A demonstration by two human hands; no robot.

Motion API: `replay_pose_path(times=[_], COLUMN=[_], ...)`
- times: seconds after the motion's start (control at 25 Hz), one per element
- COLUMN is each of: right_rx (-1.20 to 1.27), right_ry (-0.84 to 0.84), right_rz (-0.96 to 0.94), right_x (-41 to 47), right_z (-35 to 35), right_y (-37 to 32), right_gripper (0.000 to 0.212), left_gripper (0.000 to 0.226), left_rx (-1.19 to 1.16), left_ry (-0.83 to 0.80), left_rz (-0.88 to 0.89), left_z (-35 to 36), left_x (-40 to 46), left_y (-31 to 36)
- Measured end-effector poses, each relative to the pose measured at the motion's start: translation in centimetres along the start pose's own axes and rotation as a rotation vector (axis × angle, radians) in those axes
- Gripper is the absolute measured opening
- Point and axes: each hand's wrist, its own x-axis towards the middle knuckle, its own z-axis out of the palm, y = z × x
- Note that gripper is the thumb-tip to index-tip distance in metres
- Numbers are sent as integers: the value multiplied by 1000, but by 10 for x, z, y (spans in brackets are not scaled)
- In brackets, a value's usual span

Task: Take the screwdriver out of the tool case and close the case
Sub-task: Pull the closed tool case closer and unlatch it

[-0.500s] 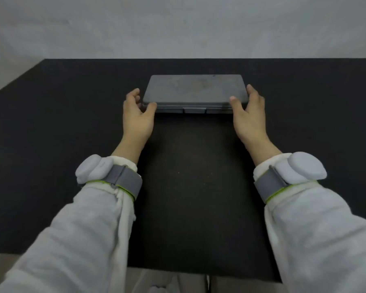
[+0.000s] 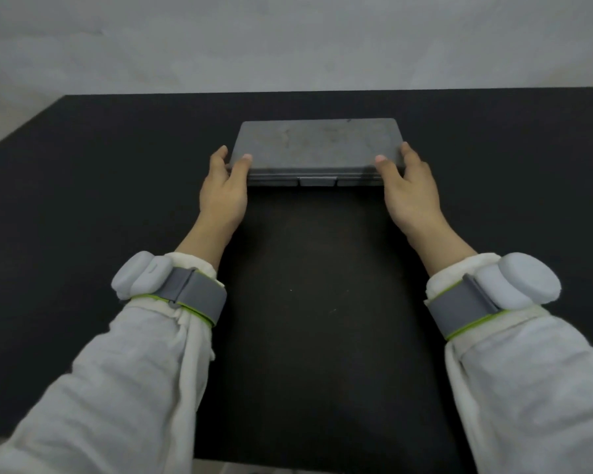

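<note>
- The tool case (image 2: 317, 147) lies flat on the black table (image 2: 83, 200), at the centre and toward the far edge. The lid is down; no gap shows along the front seam.
- Long axis of the case: left to right across the view. The front edge, with its central latch tab (image 2: 316, 181), faces the person.
- The screwdriver is not visible; judged to be inside the closed case.
- The left hand (image 2: 224, 193) grips the near left corner: thumb (image 2: 243, 162) on the lid, fingers curled round the left side wall.
- The right hand (image 2: 409, 193) mirrors this on the near right corner: thumb tip on the lid, fingers wrapped along the right side wall.
- Both hands sit equally near the case. The latch tab lies between them, touched by neither.
- Judgement: the coming move is to open the lid. It turns on the thumbs shifting from the lid top to the front seam and lifting upward, away from the person, about a hinge presumed on the far long edge.
- A grey wristband (image 2: 199, 295) sits on each sleeve, well clear of the case.
</note>
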Motion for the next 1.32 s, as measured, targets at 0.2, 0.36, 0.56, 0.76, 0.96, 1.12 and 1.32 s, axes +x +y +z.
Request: replay_pose_path(times=[0.2, 0.36, 0.56, 0.76, 0.96, 1.12, 1.32], right_rx=[64, 111, 175, 242, 236, 182, -160], right_ry=[23, 84, 174, 247, 338, 376, 423], right_rz=[1, -4, 23, 45, -32, -164, -513], right_x=[-6, -11, -15, -16, -20, -25, -42], right_z=[-5, -9, -13, -20, -20, -23, -14], right_y=[-1, -3, -7, -12, -17, -22, -32], right_gripper=[51, 32, 17, 12, 9, 13, 16], left_gripper=[56, 55, 53, 35, 21, 9, 11], left_rx=[-109, -134, -163, -236, -394, -473, -499], left_ry=[48, 123, 129, 100, 129, 171, 161], left_rz=[-23, -41, -70, -63, -123, -189, -269], left_z=[-1, -4, -10, -12, -18, -27, -35], left_x=[-11, -17, -19, -23, -27, -31, -30], left_y=[6, 8, 9, 14, 26, 35, 41])
